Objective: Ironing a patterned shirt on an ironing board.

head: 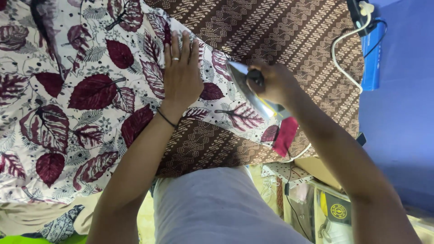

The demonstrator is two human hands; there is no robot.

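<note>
My left hand [181, 72], with a ring and a thin black wristband, lies flat with fingers together on a white cloth printed with dark red leaves [81, 99]. My right hand [275, 83] grips the dark handle of an electric iron [253, 97], whose shiny soleplate rests tilted on the edge of the leaf cloth. Under both lies a brown patterned cloth [280, 31] that covers the ironing surface. A red piece of fabric [285, 134] shows just beneath the iron.
A white cord [343, 58] runs from a blue box with a black plug [371, 49] at the upper right, against a blue wall [402, 126]. Clutter, wires and containers [316, 199] sit below the surface's right edge. My grey-clad body [217, 208] fills the bottom middle.
</note>
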